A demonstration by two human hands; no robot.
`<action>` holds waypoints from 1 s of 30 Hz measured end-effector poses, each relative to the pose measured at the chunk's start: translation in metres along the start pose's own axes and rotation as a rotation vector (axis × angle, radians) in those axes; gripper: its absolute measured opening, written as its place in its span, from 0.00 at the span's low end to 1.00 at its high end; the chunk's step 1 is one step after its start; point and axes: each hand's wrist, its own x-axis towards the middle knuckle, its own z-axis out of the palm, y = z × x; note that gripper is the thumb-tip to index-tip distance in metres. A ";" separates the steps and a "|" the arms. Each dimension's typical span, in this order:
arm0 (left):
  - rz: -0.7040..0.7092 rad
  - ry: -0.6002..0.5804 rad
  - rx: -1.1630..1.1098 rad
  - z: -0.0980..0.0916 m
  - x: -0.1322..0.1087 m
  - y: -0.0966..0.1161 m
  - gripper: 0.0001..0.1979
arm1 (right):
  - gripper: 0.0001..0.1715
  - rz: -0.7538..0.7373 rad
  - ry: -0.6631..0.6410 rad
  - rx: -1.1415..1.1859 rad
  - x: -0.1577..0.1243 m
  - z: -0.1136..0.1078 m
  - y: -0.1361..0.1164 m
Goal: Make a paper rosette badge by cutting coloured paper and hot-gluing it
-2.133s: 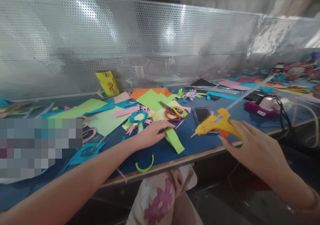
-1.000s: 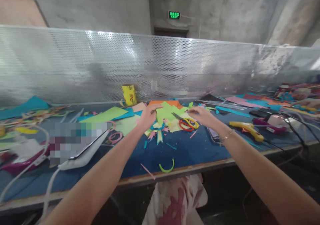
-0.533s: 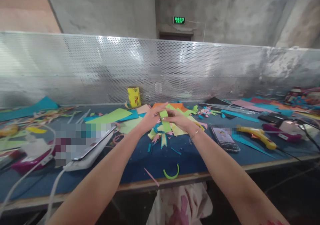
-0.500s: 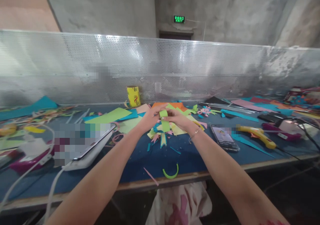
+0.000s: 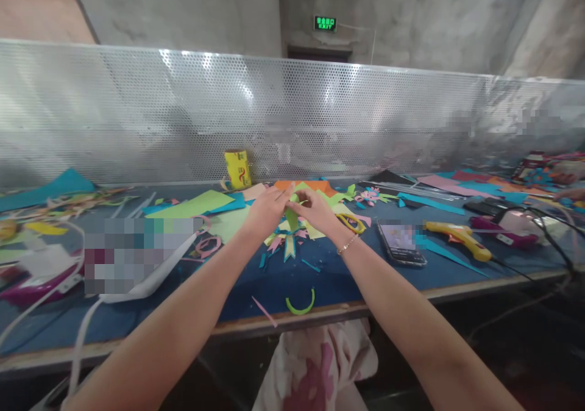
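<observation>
Lime-green and paper-like, a narrow strip is bent btwn the two hands, mid-table, near the blue-and-cream rosette — can't tell if they touch. R hand has thumb and finger closed in a pinch on it; L hand has fingers fairly straight, tips right by the strip, but its thumb is hidden, so can't tell whether it grips too.

To shape the strip well, I'd steady one end w/ the L fingertips and roll the rest round w/ the R thumb, lightly, b/c a hard pinch would prob. crease it. Best line up the edges before pressing — else the curve likely twists. Lifting it a touch clear of the rosette's tails seems wise, to avoid snags. Scissors and yellow glue gun lie off to the R, neither in hand, so both hands can work the bend.
</observation>
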 end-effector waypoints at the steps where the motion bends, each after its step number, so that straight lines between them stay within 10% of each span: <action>1: -0.009 0.014 -0.005 0.000 0.000 0.001 0.22 | 0.16 -0.006 -0.002 -0.008 0.000 0.001 0.000; 11: -0.246 -0.007 -0.145 -0.006 0.000 0.004 0.23 | 0.11 0.060 0.158 0.104 0.007 -0.017 0.015; 16: -0.639 -0.491 -0.112 0.006 -0.005 -0.010 0.28 | 0.15 0.317 0.393 0.399 0.017 -0.034 0.042; 25: -0.604 -0.670 -0.115 0.026 -0.014 0.015 0.46 | 0.17 0.386 0.327 0.577 0.013 -0.041 0.046; 30: -0.540 -0.645 -0.330 0.023 -0.012 0.013 0.37 | 0.12 0.412 0.280 0.578 0.014 -0.046 0.050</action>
